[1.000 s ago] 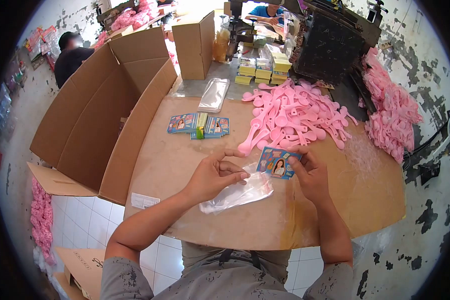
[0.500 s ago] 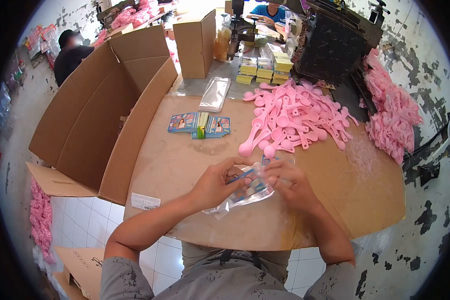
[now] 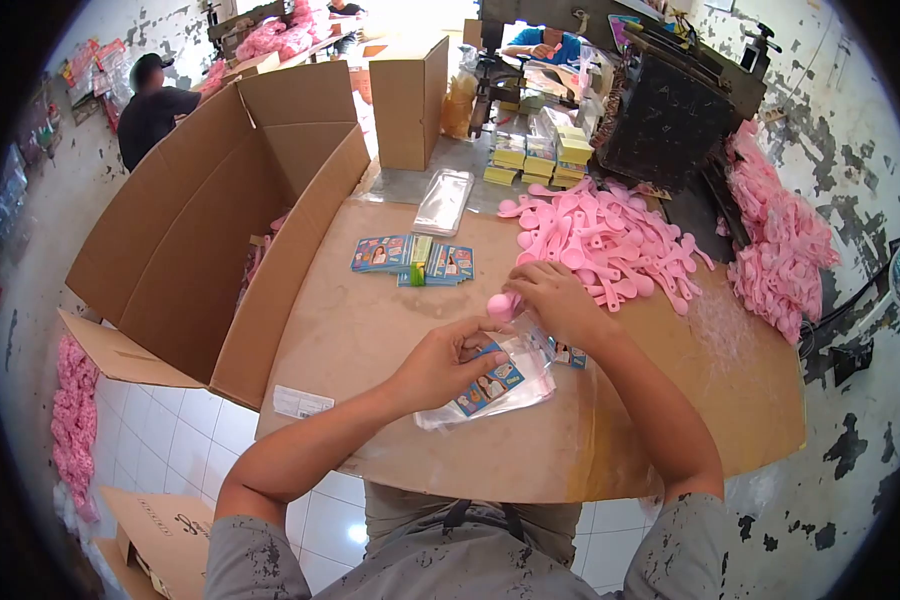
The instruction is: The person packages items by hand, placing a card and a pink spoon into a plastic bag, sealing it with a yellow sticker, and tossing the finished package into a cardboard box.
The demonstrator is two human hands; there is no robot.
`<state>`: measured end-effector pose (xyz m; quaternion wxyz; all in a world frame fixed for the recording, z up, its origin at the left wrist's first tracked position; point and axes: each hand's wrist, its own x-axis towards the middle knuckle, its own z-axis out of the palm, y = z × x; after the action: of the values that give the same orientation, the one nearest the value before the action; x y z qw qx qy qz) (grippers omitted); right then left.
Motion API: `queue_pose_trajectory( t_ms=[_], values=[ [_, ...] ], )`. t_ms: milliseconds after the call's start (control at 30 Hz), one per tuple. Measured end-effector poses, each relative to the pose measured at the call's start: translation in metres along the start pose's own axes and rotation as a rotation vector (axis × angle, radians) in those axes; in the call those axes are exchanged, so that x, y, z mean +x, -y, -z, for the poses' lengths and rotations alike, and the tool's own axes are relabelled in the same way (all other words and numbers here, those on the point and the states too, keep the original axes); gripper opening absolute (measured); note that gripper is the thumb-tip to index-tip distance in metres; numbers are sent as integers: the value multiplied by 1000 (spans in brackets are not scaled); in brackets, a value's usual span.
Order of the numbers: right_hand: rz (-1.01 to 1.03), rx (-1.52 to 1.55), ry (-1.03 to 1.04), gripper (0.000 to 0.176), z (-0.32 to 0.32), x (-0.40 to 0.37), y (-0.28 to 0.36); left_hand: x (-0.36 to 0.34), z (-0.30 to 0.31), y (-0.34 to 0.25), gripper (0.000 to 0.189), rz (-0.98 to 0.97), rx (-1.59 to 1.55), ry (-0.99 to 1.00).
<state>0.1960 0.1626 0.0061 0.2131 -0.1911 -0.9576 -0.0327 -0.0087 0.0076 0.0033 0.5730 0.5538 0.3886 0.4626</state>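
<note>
My left hand [image 3: 452, 362] is closed on a clear plastic bag with a blue printed card [image 3: 492, 386] inside. More clear bags [image 3: 522, 398] lie beneath it on the cardboard-covered table. My right hand [image 3: 550, 298] grips a pink spoon [image 3: 501, 305] beside the bag's upper edge, its fingers near the front of the pink spoon pile [image 3: 595, 235]. Another blue card [image 3: 570, 355] lies partly under my right wrist. Behind my hands are stacked blue cards [image 3: 380, 253] with a green band.
A large open carton [image 3: 185, 240] stands left. Clear bags [image 3: 444, 203], yellow-edged card stacks [image 3: 540, 155] and an upright box [image 3: 405, 105] sit farther back. A dark machine [image 3: 655, 120] and bagged pink items [image 3: 780, 240] are right. Two people are beyond.
My right hand has moved from the bag up to the spoons and closed on one. The card in the bag shows more clearly. The view has shifted slightly.
</note>
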Motion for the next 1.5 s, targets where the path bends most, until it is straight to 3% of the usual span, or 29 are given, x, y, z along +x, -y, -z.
queue_pose_trajectory(
  t_ms=[167, 267, 367, 467, 567, 767, 967, 1233, 1267, 1367, 1500],
  values=[
    [-67, -130, -52, 29, 12, -7, -9, -1, 2, -6, 35, -23, -1, -6],
    [-119, 12, -119, 31, 37, -17, 0, -3, 1, -13, 34, 41, -2, 2],
    [-232, 169, 47, 31, 70, -34, 18, -4, 2, -18, 35, 71, 46, -23],
    [-381, 660, -9, 29, 90, -53, 39, -4, -1, -14, 36, 1, 6, -68],
    [-491, 880, 58, 28, 101, -61, 50, -3, -1, -5, 38, -3, 44, -46],
    [-554, 957, -33, 24, 90, -70, 51, -1, -1, 3, 36, 64, 97, -24],
    [-422, 789, 67, 21, 86, -69, 55, -3, -4, 4, 28, -13, 161, -10],
    [-256, 651, 109, 12, 84, -63, 57, -5, -7, 1, 29, 72, 312, 86],
    [-216, 654, 96, 12, 81, -61, 58, -5, -7, 3, 30, 93, 335, 102],
    [-373, 670, -45, 13, 73, -52, 72, -8, -8, 5, 32, 134, 312, 175],
    [-268, 730, -303, 17, 56, -48, 79, -7, -13, 18, 29, 67, 191, 180]
  ],
)
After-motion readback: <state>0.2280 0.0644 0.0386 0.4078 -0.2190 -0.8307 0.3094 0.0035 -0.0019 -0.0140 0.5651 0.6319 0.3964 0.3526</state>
